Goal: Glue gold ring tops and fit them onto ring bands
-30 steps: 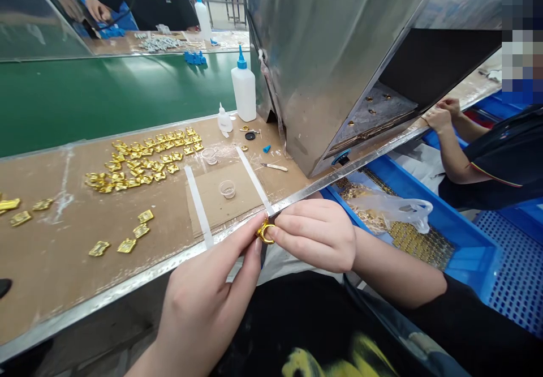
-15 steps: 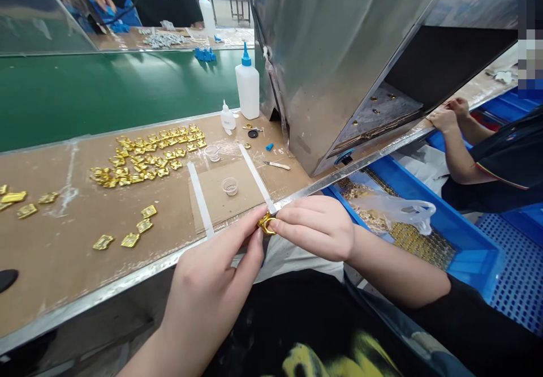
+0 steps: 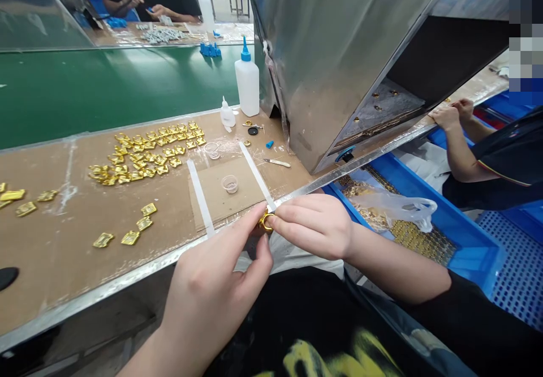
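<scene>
At the bench's near edge a gold-coloured ring (image 3: 266,222) is between my two hands. My right hand (image 3: 316,225) is closed, its thumb and fingertips pinching the ring's band. My left hand (image 3: 216,278) curls around the other side, with the index fingertip against the ring and the thumb a little below it. The ring's far side is hidden behind the fingers. Just beyond, a small clear cup (image 3: 229,184) stands on a cardboard piece (image 3: 212,196) edged by white strips. Many gold rings (image 3: 148,148) lie grouped on the bench to the left.
A large white bottle (image 3: 247,85), a small dropper bottle (image 3: 227,115) and a knife (image 3: 277,163) are on the bench. A metal housing (image 3: 322,54) rises at the right. Below it sits a blue crate (image 3: 475,252). Co-workers' hands (image 3: 449,114) show at right and across the green belt (image 3: 127,82).
My left thumb has slid down and right, away from the ring, and the ring has turned slightly. Across the belt, a co-worker's hands have moved.
</scene>
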